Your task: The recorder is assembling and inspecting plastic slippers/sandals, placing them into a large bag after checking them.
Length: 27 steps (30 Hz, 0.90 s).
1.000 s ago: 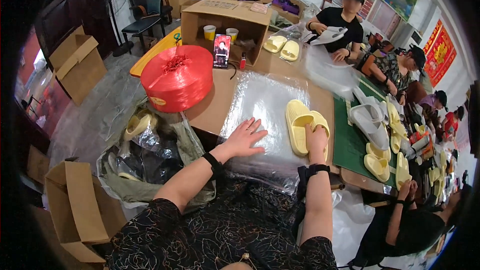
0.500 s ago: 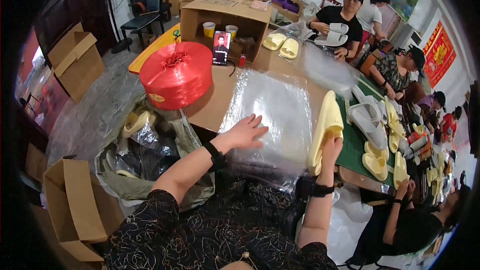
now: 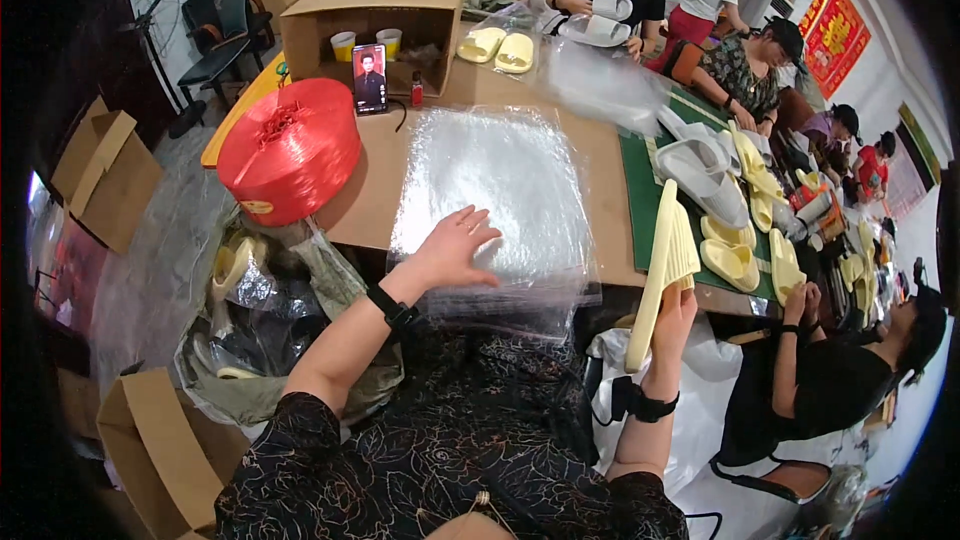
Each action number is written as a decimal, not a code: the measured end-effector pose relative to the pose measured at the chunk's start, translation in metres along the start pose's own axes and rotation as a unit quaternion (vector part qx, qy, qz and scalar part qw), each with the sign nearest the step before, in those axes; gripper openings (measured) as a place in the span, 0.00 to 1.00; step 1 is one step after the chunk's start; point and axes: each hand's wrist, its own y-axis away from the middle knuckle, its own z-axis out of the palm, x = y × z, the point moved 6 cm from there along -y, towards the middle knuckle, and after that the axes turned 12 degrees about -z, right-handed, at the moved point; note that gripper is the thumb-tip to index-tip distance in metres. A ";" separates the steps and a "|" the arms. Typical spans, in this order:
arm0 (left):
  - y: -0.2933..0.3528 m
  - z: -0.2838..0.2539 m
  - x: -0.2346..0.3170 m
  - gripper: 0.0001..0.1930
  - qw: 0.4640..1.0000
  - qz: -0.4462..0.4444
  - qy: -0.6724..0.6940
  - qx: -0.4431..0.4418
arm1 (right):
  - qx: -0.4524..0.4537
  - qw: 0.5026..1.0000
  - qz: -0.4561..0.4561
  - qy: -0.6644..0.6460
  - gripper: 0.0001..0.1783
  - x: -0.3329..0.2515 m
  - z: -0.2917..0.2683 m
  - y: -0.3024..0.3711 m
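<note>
My right hand point(image 3: 676, 312) grips a pair of pale yellow slippers point(image 3: 660, 270) pressed sole to sole, held upright on edge at the table's near right corner. My left hand point(image 3: 452, 250) lies flat with fingers spread on a stack of clear plastic bags point(image 3: 490, 195) that covers the middle of the brown table point(image 3: 365, 205) and hangs over its near edge. Both wrists wear dark bands.
A big red spool of twine point(image 3: 290, 148) stands at the table's left end. Behind it are a phone point(image 3: 369, 78) and an open cardboard box point(image 3: 372, 15). More yellow slippers point(image 3: 740, 260) lie on a green mat point(image 3: 640, 200) at right, where several people sit. Boxes and a filled bag point(image 3: 260, 310) stand on the floor at left.
The slippers lay flat on the bags; my right hand has lifted them, turned them on edge and drawn them off to the right. My left hand stayed on the bags.
</note>
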 end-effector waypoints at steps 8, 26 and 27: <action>0.002 0.021 -0.003 0.23 0.999 0.027 -0.038 -0.010 | 0.020 1.000 0.004 -0.012 0.14 0.024 -0.003 0.006; -0.017 0.019 -0.028 0.23 0.902 -0.110 0.410 -0.078 | -0.210 0.835 -0.271 0.430 0.14 -0.062 0.073 0.042; -0.017 0.018 -0.027 0.23 0.904 -0.107 0.406 -0.076 | -0.210 0.835 -0.271 0.429 0.14 -0.060 0.078 0.044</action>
